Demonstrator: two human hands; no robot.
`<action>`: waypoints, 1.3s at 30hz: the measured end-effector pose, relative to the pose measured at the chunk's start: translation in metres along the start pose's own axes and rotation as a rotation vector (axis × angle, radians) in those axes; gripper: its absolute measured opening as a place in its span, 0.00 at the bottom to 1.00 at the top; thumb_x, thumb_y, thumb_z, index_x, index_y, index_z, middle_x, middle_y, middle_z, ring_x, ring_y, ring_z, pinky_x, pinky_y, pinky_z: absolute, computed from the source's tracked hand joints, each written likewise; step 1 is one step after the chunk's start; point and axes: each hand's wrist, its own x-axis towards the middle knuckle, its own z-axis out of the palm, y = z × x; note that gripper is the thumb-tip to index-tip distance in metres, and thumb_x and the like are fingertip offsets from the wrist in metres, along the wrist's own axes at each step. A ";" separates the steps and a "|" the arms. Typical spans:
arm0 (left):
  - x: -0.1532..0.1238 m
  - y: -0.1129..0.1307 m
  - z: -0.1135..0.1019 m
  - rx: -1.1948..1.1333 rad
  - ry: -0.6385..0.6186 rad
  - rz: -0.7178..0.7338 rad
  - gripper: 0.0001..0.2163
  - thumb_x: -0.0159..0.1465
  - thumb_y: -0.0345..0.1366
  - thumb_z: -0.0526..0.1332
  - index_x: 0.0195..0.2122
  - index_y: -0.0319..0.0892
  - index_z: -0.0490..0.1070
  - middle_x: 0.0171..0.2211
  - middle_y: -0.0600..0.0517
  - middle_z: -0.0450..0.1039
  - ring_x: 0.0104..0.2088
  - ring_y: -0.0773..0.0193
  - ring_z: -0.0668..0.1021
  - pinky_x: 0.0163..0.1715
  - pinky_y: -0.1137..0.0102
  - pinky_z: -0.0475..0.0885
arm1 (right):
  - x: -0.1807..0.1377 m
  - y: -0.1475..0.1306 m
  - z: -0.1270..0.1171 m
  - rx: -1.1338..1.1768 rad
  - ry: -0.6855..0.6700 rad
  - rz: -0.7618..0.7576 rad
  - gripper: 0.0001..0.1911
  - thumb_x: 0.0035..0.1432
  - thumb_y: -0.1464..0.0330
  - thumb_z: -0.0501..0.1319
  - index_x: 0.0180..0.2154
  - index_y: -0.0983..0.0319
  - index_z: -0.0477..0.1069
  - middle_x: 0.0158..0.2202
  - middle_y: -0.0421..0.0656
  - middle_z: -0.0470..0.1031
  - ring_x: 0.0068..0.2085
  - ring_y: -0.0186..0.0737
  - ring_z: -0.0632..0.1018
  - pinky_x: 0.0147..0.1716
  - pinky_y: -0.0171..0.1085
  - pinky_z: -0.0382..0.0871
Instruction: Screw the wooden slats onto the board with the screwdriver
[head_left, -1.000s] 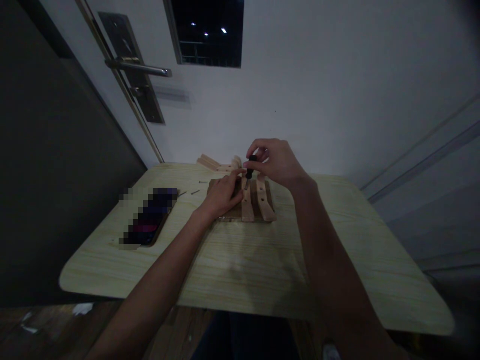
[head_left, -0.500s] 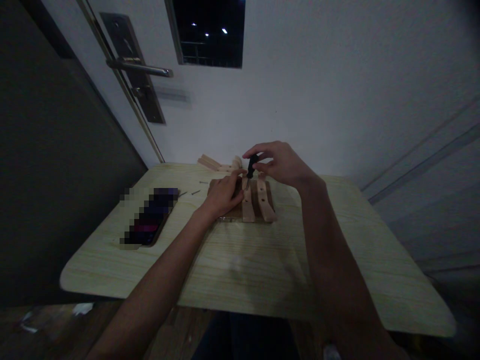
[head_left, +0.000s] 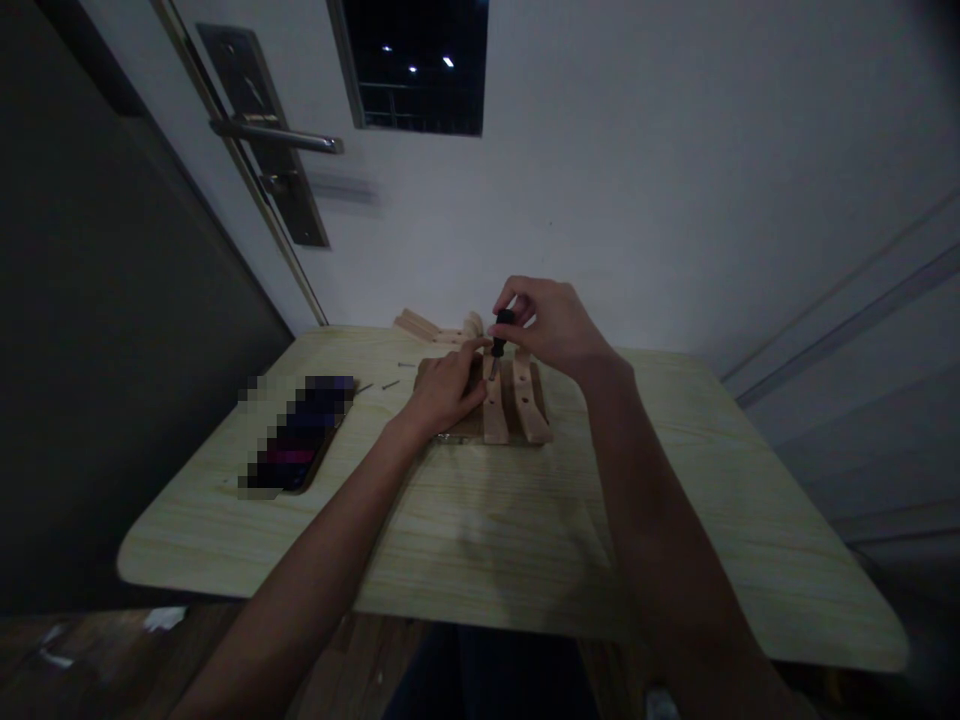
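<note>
My right hand (head_left: 544, 318) is closed around the black handle of a screwdriver (head_left: 504, 320), which stands nearly upright. Its tip meets the left pale wooden strip (head_left: 496, 425) near a hole; whether a screw is under it is too small to tell. That strip lies across a brown board (head_left: 469, 430). Beside it, on the board's right part, rests a second bent strip (head_left: 530, 410) with holes. My left hand (head_left: 446, 388) lies on the left of the board, index finger and thumb spread apart, the thumb touching the left strip's edge.
Several loose screws (head_left: 391, 385) lie left of the board. A phone (head_left: 304, 440), partly blurred out, is farther left on the light wooden table (head_left: 480, 540). More pale wooden pieces (head_left: 420, 325) sit behind my left hand, near the white door (head_left: 637, 180).
My right hand has turned at the wrist and shifted slightly left, its fingers closing nearer round the screwdriver handle. The screwdriver is a little more upright. My left hand stays in place.
</note>
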 end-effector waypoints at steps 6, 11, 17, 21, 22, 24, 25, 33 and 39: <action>0.000 0.001 -0.001 -0.022 -0.010 -0.005 0.28 0.63 0.37 0.56 0.64 0.42 0.54 0.56 0.41 0.75 0.55 0.46 0.78 0.53 0.51 0.73 | -0.002 0.002 -0.003 -0.005 0.030 0.024 0.08 0.49 0.70 0.71 0.32 0.62 0.75 0.32 0.41 0.77 0.29 0.34 0.74 0.31 0.35 0.68; 0.000 0.000 -0.001 -0.023 -0.012 -0.013 0.28 0.62 0.37 0.57 0.64 0.42 0.54 0.55 0.42 0.76 0.53 0.47 0.79 0.52 0.51 0.73 | -0.003 0.003 -0.009 0.078 -0.032 -0.012 0.09 0.51 0.73 0.68 0.37 0.61 0.77 0.38 0.43 0.80 0.34 0.37 0.78 0.35 0.38 0.74; -0.001 0.000 -0.001 -0.006 -0.005 -0.011 0.28 0.63 0.37 0.57 0.64 0.43 0.55 0.54 0.42 0.76 0.53 0.47 0.79 0.53 0.50 0.73 | -0.002 0.009 -0.008 0.080 -0.090 -0.029 0.13 0.53 0.75 0.62 0.41 0.61 0.80 0.43 0.47 0.81 0.42 0.45 0.80 0.45 0.46 0.78; -0.001 0.000 -0.001 -0.029 -0.003 -0.001 0.28 0.62 0.36 0.58 0.64 0.42 0.55 0.55 0.42 0.76 0.54 0.48 0.78 0.54 0.51 0.72 | -0.004 0.009 -0.006 0.100 -0.070 -0.018 0.20 0.53 0.76 0.60 0.47 0.62 0.78 0.50 0.50 0.79 0.47 0.47 0.79 0.47 0.47 0.77; -0.001 -0.001 -0.001 -0.035 0.000 0.003 0.28 0.62 0.36 0.58 0.64 0.42 0.55 0.55 0.41 0.76 0.54 0.49 0.78 0.54 0.51 0.72 | -0.004 0.007 -0.006 0.117 -0.066 -0.024 0.21 0.53 0.76 0.59 0.48 0.62 0.77 0.51 0.50 0.79 0.48 0.46 0.79 0.46 0.45 0.77; -0.001 -0.001 0.000 -0.042 0.006 0.009 0.28 0.62 0.36 0.58 0.64 0.42 0.55 0.55 0.42 0.76 0.54 0.50 0.78 0.54 0.52 0.72 | -0.005 0.003 -0.007 0.145 -0.069 -0.037 0.20 0.52 0.77 0.58 0.46 0.62 0.76 0.50 0.48 0.79 0.46 0.44 0.79 0.44 0.43 0.77; -0.001 -0.001 0.000 -0.042 0.007 0.011 0.28 0.62 0.36 0.58 0.64 0.42 0.55 0.54 0.42 0.76 0.53 0.50 0.78 0.54 0.52 0.73 | -0.005 0.001 -0.008 0.150 -0.072 -0.031 0.18 0.52 0.77 0.58 0.44 0.61 0.76 0.47 0.47 0.79 0.44 0.42 0.79 0.42 0.42 0.76; -0.001 0.000 -0.001 -0.006 -0.004 0.009 0.28 0.63 0.38 0.56 0.64 0.42 0.53 0.54 0.41 0.76 0.53 0.49 0.79 0.52 0.52 0.73 | -0.002 -0.004 -0.006 0.124 -0.067 0.001 0.06 0.51 0.70 0.67 0.33 0.61 0.74 0.31 0.41 0.77 0.32 0.37 0.75 0.34 0.38 0.70; 0.000 -0.001 0.001 0.028 -0.020 -0.022 0.28 0.64 0.40 0.56 0.64 0.41 0.53 0.53 0.41 0.76 0.52 0.47 0.79 0.51 0.53 0.73 | -0.001 -0.004 -0.002 0.027 -0.028 0.053 0.17 0.47 0.61 0.73 0.25 0.61 0.67 0.27 0.39 0.72 0.29 0.35 0.71 0.31 0.37 0.64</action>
